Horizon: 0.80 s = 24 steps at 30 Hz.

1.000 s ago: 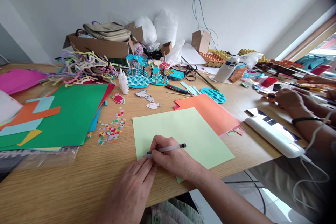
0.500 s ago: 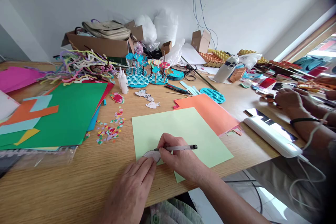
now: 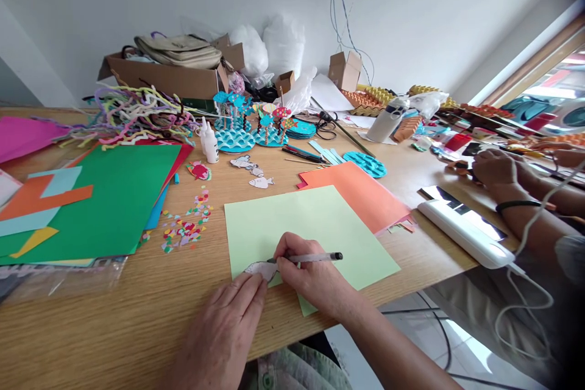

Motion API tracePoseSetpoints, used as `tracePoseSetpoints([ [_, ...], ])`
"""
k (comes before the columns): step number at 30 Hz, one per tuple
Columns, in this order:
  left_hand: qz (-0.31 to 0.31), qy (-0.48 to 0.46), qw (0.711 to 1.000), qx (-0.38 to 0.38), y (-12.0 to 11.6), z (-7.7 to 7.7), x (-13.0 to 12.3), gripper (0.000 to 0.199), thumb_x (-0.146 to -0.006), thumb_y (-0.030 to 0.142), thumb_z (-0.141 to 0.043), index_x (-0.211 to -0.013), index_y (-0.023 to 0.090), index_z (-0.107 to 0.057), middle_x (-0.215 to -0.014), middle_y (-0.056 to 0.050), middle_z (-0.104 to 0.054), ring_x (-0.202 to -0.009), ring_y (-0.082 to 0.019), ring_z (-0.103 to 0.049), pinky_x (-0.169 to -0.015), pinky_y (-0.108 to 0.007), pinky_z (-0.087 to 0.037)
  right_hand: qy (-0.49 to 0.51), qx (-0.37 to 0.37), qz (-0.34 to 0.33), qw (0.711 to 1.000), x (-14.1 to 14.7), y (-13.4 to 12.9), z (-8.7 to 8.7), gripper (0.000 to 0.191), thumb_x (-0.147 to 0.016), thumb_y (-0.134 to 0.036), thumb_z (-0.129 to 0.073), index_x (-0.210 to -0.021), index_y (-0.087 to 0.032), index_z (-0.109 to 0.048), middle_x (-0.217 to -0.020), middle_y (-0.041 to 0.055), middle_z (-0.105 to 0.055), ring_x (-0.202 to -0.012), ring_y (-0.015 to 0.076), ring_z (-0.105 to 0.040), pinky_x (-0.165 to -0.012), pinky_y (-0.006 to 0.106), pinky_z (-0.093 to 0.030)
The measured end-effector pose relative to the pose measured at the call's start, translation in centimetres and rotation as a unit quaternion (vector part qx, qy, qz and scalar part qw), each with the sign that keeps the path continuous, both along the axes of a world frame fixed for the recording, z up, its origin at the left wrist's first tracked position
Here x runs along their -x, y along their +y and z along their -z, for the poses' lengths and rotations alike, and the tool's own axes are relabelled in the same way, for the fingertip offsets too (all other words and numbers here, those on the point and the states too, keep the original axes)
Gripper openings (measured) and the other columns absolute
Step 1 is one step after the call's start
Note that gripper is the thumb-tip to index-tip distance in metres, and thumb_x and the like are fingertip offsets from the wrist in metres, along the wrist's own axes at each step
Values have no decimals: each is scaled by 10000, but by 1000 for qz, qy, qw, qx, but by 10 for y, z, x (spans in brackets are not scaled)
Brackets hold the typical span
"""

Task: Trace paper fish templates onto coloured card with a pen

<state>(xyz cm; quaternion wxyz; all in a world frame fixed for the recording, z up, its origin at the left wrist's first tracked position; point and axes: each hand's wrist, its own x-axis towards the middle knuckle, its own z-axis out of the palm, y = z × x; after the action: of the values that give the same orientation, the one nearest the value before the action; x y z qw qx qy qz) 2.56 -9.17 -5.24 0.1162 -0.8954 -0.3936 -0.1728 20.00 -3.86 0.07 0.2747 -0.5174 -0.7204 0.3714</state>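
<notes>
Fingers of our right hand [image 3: 316,277] are pinching a pen [image 3: 320,257] at the paper cutout [image 3: 264,269] our flattened left hand [image 3: 226,320] is pinning, the green sheet [image 3: 329,219] showing no complete outline.

Pen [image 3: 315,257] in right fingers [image 3: 280,256].

Pen [image 3: 313,257]: clear barrel, black end, slanted low over the sheet, lower center; I see it gripped in the right hand [image 3: 315,283], tip end at the cutout's upper right edge. Cutout [image 3: 262,269]: small, whitish, dark outline, lying flat, lower center; I have the left hand [image 3: 222,323] on it, covering part, so I can't tell its full shape. Sheet [image 3: 311,213]: pale green, plain, flat, set at an angle, center to lower center, under the cutout and right hand; a corner shows below the right hand.
</notes>
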Motion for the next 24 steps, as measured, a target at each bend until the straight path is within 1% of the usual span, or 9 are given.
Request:
tracePoseSetpoints([
  [9,-6,-22,1000,9,-1,-5,-2,462,-739,15,-324,-1157,101,-501,-1117,-74,-615,-1019,-211,-539,-829,-338,-473,12,8,-33,999,11,6,-1,156,-664,-34,-427,-651,-185,-463,-538,-60,-482,-493,75,-402,-475,174,-302],
  [15,-17,-38,999,22,-1,-8,-4,469,-743,6,-306,-1145,125,-518,-1101,-64,-626,-992,-203,-559,-810,-333,-484,-6,9,-31,999,15,7,-2,154,-654,-37,-435,-646,-188,-462,-533,-65,-465,-496,76,-397,-475,174,-300],
  [20,-19,-55,998,16,-2,-12,-5,455,-766,-3,-304,-1136,132,-531,-1088,-60,-634,-977,-192,-568,-809,-311,-482,-13,6,-48,999,19,7,-2,136,-662,-55,-442,-646,-189,-466,-545,-59,-482,-506,79,-406,-485,177,-305],
  [24,-20,-62,998,17,-2,-12,-5,461,-766,-7,-306,-1146,134,-527,-1087,-58,-632,-976,-190,-562,-809,-310,-481,-17,14,-55,998,21,7,-2,126,-665,-66,-439,-653,-188,-469,-556,-53,-495,-511,81,-415,-485,177,-307],
])
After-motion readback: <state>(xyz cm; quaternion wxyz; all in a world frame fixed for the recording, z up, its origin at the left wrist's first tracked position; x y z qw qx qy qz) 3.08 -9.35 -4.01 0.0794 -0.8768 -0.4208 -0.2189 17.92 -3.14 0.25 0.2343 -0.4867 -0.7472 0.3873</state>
